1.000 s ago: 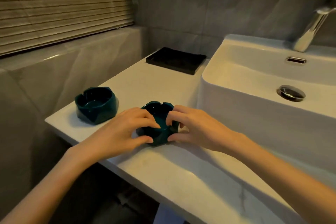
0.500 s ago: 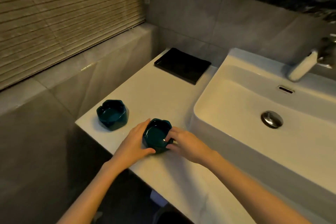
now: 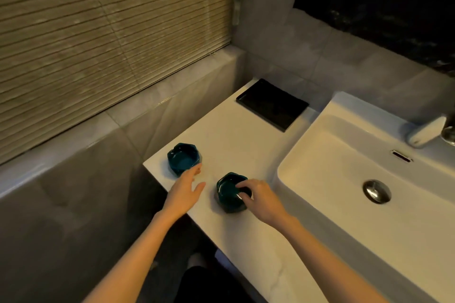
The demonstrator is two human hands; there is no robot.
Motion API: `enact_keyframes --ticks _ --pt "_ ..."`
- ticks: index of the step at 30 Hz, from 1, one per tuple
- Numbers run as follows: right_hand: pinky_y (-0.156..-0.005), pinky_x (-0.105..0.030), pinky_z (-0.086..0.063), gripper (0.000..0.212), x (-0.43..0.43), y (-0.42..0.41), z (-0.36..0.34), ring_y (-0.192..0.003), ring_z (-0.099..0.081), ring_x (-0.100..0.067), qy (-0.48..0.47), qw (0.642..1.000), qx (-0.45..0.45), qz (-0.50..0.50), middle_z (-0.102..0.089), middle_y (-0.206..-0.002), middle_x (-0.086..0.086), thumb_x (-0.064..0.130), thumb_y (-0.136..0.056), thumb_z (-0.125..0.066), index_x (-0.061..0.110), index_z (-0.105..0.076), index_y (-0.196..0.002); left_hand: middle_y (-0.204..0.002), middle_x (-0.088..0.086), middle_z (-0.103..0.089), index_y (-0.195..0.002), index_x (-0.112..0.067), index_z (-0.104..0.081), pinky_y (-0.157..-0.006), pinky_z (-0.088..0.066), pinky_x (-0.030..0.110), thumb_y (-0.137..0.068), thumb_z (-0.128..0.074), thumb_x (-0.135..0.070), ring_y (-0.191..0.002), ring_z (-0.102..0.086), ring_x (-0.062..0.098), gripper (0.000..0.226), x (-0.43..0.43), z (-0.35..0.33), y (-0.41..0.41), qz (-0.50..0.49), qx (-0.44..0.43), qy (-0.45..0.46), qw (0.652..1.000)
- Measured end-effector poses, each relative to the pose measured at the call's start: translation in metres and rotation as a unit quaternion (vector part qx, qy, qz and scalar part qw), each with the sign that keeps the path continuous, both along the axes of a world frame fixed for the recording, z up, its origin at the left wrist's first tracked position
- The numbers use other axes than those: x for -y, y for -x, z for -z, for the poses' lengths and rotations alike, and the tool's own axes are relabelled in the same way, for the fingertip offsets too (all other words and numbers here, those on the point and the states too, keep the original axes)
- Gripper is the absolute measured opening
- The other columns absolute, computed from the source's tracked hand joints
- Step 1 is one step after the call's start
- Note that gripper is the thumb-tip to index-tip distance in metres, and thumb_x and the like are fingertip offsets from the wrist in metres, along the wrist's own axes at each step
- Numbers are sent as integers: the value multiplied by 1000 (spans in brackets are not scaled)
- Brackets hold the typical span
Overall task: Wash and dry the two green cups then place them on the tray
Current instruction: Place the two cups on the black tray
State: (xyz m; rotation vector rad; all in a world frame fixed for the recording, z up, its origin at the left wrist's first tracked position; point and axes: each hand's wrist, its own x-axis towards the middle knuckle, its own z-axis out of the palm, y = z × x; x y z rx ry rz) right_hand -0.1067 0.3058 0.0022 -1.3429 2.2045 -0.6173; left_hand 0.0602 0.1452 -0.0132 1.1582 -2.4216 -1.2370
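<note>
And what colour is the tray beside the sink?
Black, plain, no pattern; the tray shows best in the head view.

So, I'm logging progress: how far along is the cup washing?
Nothing looks done: the black tray holds nothing. In hand: the right hand grips the near green cup on the counter; the left hand lies open by the far green cup. Left: wash, dry and tray both.
</note>
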Motion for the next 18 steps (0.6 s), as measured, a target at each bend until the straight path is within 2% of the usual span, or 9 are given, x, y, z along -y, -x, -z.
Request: enact_keyframes --ticks 3,5,7,10,14,18 --pt "-98 -38 -43 31 23 -2 -9 -115 -52 -21 23 999 26 -2 -61 -125 2 22 -95 -51 22 -59 -125 -126 6 -55 -140 -16 -39 -88 -45 30 -92 -58 -22 -102 -56 14 52 28 -5 -7 -106 -6 -15 994" --pt "-98 -35 -44 30 46 -5 -12 -116 -53 -18 29 998 48 5 -60 -126 3 24 -96 -50 23 -58 -125 -124 11 -57 -138 -14 -41 -87 -44 33 -92 -57 -22 -104 -57 21 50 51 -4 -11 -165 3 -41 985" --pt "-96 -32 -45 30 72 -9 -12 -112 -55 -18 25 997 73 19 -60 -125 2 26 -97 -49 21 -56 -126 -127 13 -54 -140 -18 -39 -91 -47 38 -92 -57 -29 -109 -57 28 52 75 3 -14 -182 24 -73 980" --pt "-93 -32 -45 36 115 -17 -7 -109 -58 -20 -12 993 105 48 -61 -126 -2 32 -98 -48 19 -51 -131 -134 13 -50 -144 -23 -31 -93 -49 47 -92 -55 -37 -116 -53 30 59 110 14 -12 -150 67 -129 978" --pt "-87 -37 -49 45 166 -21 10 -104 -60 -27 -103 981 127 104 -66 -115 -9 42 -97 -45 15 -45 -133 -130 10 -57 -142 -24 -35 -89 -52 39 -91 -55 -39 -112 -57 23 57 152 23 -1 -54 127 -153 979" --pt "-72 -35 -47 41 199 -25 24 -93 -62 -31 -188 969 102 120 -66 -104 -12 44 -97 -44 11 -44 -121 -124 -2 -62 -134 -30 -48 -86 -52 35 -86 -58 -41 -104 -62 19 50 182 27 3 55 185 -114 975"
